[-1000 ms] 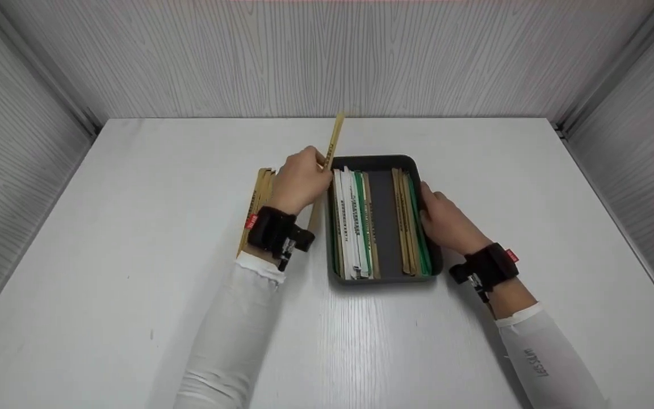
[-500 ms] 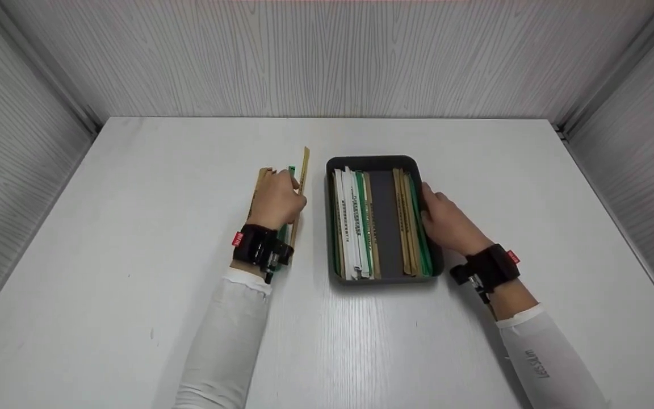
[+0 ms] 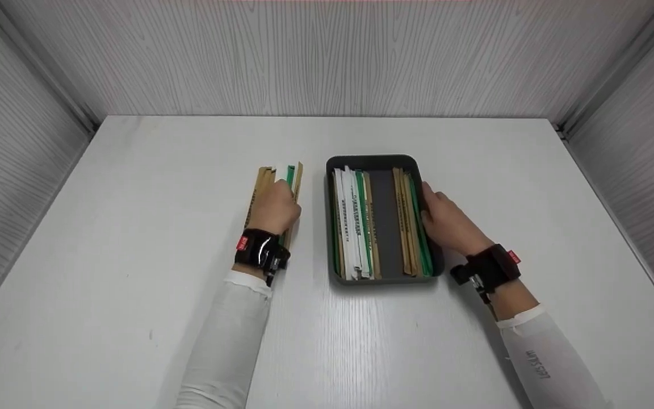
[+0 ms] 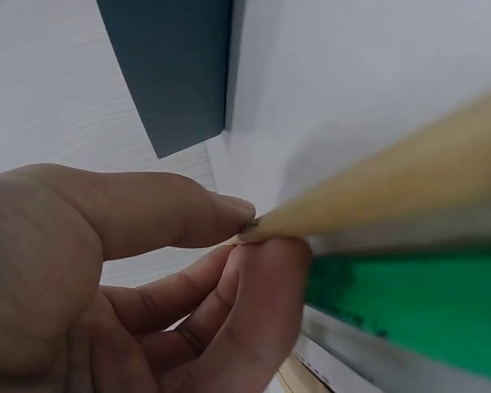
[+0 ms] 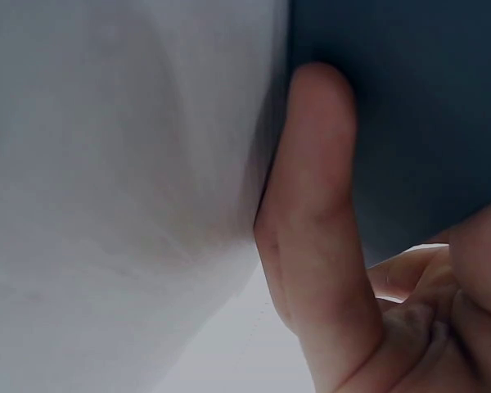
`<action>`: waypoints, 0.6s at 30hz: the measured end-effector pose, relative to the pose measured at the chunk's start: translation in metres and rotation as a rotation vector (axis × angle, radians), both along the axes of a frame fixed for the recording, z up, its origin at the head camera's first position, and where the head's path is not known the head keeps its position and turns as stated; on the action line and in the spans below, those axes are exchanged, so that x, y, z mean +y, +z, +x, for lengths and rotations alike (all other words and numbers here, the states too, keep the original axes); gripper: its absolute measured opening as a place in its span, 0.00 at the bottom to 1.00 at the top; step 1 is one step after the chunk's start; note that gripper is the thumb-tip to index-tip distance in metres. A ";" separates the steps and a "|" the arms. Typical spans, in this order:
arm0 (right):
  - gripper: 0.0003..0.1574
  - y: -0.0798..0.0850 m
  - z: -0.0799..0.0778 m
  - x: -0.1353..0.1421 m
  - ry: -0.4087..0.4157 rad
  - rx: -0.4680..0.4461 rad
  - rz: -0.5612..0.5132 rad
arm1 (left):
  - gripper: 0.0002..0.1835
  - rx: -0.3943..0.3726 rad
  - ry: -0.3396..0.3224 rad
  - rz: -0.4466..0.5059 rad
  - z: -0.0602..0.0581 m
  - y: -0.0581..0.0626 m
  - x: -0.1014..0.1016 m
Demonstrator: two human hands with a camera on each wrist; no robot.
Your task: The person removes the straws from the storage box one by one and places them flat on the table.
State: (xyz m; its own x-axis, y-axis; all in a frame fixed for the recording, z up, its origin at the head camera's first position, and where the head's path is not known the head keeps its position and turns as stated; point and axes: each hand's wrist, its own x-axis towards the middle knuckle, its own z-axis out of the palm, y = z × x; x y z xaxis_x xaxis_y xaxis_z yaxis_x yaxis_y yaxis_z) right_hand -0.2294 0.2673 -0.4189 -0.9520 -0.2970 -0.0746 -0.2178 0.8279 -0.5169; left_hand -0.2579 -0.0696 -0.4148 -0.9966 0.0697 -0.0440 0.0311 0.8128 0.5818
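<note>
My left hand (image 3: 273, 207) is over a row of slim printed paper packets lying left of a dark grey tray (image 3: 384, 281). In the left wrist view, its thumb and index finger pinch the edge of a tan paper packet (image 4: 393, 180), beside a green paper packet (image 4: 417, 307). The palm hides much of the row in the head view. My right hand (image 3: 449, 221) holds the tray by its right wall; in the right wrist view one finger (image 5: 319, 164) lies along the wall's outside, low by the table.
Inside the tray, white, green and tan packets (image 3: 355, 221) stand in a group at the left, and tan and green packets (image 3: 409, 224) at the right, with a gap between. The white table (image 3: 105, 272) is enclosed by grey wood-grain panels (image 3: 327, 57).
My left hand has moved left and down from the tray's edge to the row, bringing the tan packet, once raised and tilted, down beside the green one. My right hand and the tray stay put.
</note>
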 end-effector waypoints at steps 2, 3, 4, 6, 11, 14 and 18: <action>0.40 0.000 0.000 0.000 0.000 -0.001 -0.001 | 0.11 0.002 0.008 -0.004 0.000 -0.001 0.001; 0.40 0.000 0.000 0.000 -0.002 -0.002 0.000 | 0.10 0.004 0.010 -0.005 0.000 -0.002 0.001; 0.39 0.000 0.000 0.000 -0.004 -0.002 0.001 | 0.10 0.008 0.010 -0.009 0.000 -0.002 0.001; 0.39 0.000 0.000 0.000 -0.006 -0.004 0.003 | 0.10 0.010 0.012 -0.017 0.000 -0.003 0.002; 0.39 0.000 0.000 -0.001 -0.012 -0.008 0.003 | 0.09 0.017 0.008 -0.046 0.000 -0.005 0.003; 0.39 0.000 0.000 -0.001 -0.017 -0.008 0.005 | 0.07 0.013 0.010 -0.052 0.001 -0.004 0.004; 0.39 0.000 0.000 -0.002 -0.019 -0.010 0.010 | 0.04 0.007 0.013 -0.074 0.001 -0.002 0.003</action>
